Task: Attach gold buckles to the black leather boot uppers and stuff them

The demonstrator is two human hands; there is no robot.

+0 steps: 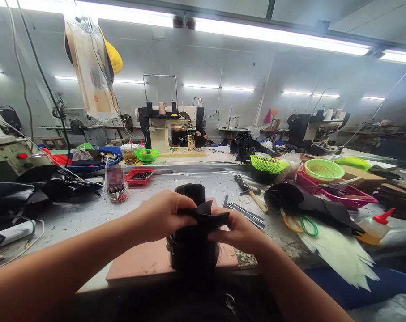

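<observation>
Both my hands grip a black leather piece (203, 217) at the middle of the view, just above a pink work board (145, 261). My left hand (164, 214) is closed on its left edge, thumb pressing the top. My right hand (238, 230) pinches its right edge. Under the piece stands a dark boot-like item (192, 255) on the board, its lower part partly hidden by the hands.
A hammer (251, 192) and metal strips (246, 212) lie right of the board, beside green-handled scissors (301, 223) and black leather scraps (306, 201). Green and pink baskets (323, 172) sit at right. A sewing machine (169, 127) stands behind. A red tray (138, 176) holds a phone.
</observation>
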